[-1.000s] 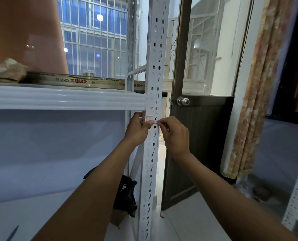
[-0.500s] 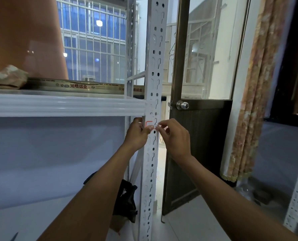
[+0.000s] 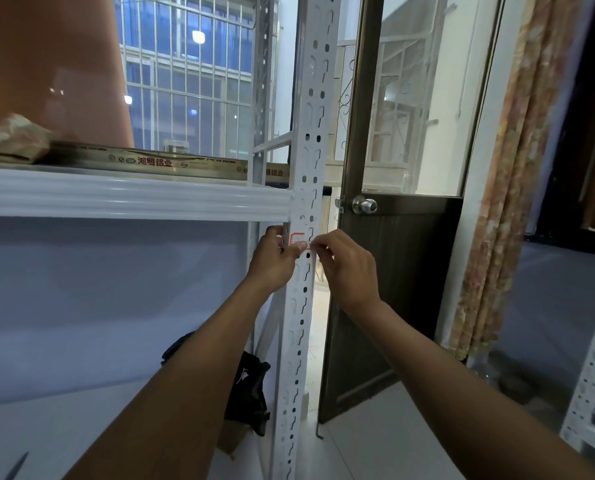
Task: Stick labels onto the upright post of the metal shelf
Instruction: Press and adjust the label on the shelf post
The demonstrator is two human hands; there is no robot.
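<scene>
Since approx. a sec ago my view has tipped up a bit, but both hands stay put: left hand (image 3: 275, 259) and right hand (image 3: 346, 263) fingertips pinched together on a small red-edged label (image 3: 298, 238), pressed against the post (image 3: 306, 168) just under the shelf beam (image 3: 133, 199). Label looks thin, papery (partly hidden by my thumbs); post is white painted metal w/ punched slots, so I judge it's mid-stick, not yet smoothed down.

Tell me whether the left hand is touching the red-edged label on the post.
Touching. In the head view the left hand has its thumb tip pressed over the label on the post.
</scene>
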